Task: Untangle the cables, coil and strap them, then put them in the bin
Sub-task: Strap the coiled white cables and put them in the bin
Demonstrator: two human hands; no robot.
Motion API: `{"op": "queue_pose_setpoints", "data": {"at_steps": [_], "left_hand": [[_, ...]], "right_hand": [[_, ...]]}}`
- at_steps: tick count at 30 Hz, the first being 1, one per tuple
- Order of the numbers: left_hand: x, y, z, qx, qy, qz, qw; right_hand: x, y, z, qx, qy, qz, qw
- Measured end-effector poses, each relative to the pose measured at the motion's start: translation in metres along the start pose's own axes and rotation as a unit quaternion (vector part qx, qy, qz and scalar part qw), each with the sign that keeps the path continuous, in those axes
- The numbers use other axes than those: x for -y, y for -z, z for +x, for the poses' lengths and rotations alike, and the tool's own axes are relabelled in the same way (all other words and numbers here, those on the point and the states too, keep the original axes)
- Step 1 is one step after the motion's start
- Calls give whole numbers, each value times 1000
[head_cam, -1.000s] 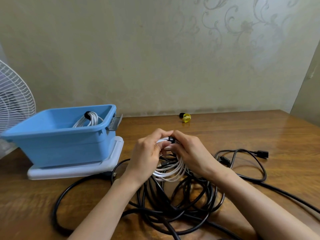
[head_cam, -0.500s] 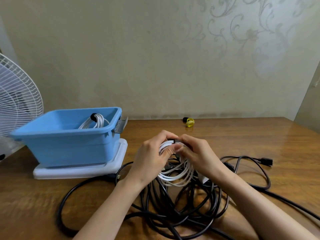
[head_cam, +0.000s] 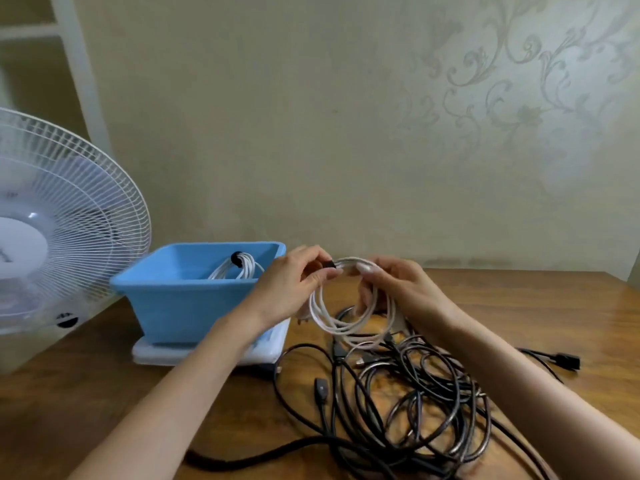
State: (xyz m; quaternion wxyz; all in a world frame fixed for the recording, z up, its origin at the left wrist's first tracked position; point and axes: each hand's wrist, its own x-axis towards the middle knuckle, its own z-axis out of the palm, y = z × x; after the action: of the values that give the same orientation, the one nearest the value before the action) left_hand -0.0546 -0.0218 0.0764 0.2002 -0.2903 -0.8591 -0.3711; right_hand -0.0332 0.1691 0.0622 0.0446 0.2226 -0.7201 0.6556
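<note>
A coiled white cable (head_cam: 341,323) hangs in the air above the table, just right of the blue bin (head_cam: 180,299). My left hand (head_cam: 291,285) pinches the black strap (head_cam: 330,264) at the top of the coil. My right hand (head_cam: 391,289) grips the coil's upper right side. Inside the bin lies another white coil (head_cam: 239,268) bound with a black strap. A tangle of black cables (head_cam: 415,400) is spread on the wooden table below my hands.
A white fan (head_cam: 55,237) stands at the left, close to the bin. The bin sits on a white lid (head_cam: 152,355). A black plug (head_cam: 568,362) lies at the right. A wall runs along the table's far edge.
Both hands lifted the white coil up off the black tangle and carried it left toward the bin. The view turned left, so more of the fan shows.
</note>
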Motion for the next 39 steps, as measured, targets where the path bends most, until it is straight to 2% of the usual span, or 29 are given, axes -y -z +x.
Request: {"op": "queue_pose_setpoints", "data": {"at_steps": [2, 4, 6, 10, 12, 13, 14, 15, 16, 17, 19, 20, 21, 23, 24, 26, 28, 30, 33, 36, 39], "left_hand": [[2, 22, 1, 25, 28, 10, 999], [4, 43, 0, 14, 80, -68, 994], [14, 64, 1, -52, 139, -151, 977], [51, 115, 12, -207, 228, -273, 911], [73, 123, 21, -233, 270, -278, 892], [88, 126, 25, -234, 301, -227, 896], [106, 133, 29, -218, 333, -148, 905], [124, 130, 32, -174, 364, -50, 913], [141, 132, 34, -107, 393, 64, 911], [158, 129, 34, -11, 415, 182, 891], [179, 124, 31, 182, 423, 351, 815], [186, 122, 31, 245, 426, 386, 780], [192, 121, 32, 285, 428, 400, 758], [191, 120, 34, 322, 425, 410, 740], [189, 122, 34, 322, 427, 411, 739], [185, 122, 35, 300, 421, 429, 741], [180, 126, 32, 246, 393, 443, 767], [175, 135, 29, 174, 362, 440, 803], [155, 148, 22, 73, 321, 421, 845], [124, 142, 14, 3, 255, 407, 877], [82, 105, 8, -35, 182, 338, 923]], "right_hand": [[13, -15, 17, -16, 4, -18, 1000], [21, -32, 34, -16, -7, 2, 1000], [28, -50, 48, 1, -54, 47, 997], [36, -96, 92, 55, -110, 118, 985], [35, -117, 124, 40, -115, 155, 980], [32, -129, 143, 14, -116, 146, 982], [29, -144, 165, -5, -108, 100, 989], [21, -151, 177, -11, -98, -8, 995], [15, -160, 187, 25, -85, -145, 986], [5, -168, 191, 80, -79, -290, 951], [-13, -179, 188, 182, -77, -484, 852], [-22, -180, 187, 209, -75, -517, 827], [-26, -180, 185, 224, -81, -524, 818], [-26, -172, 184, 257, -114, -505, 816], [-24, -168, 186, 258, -124, -482, 828], [-17, -163, 184, 193, -99, -412, 885], [-6, -153, 176, 108, -34, -373, 921], [6, -135, 159, 92, 34, -396, 913], [21, -98, 119, 103, 81, -425, 896], [26, -60, 73, 77, 86, -449, 886], [20, -14, 21, 57, 53, -454, 888]]}}
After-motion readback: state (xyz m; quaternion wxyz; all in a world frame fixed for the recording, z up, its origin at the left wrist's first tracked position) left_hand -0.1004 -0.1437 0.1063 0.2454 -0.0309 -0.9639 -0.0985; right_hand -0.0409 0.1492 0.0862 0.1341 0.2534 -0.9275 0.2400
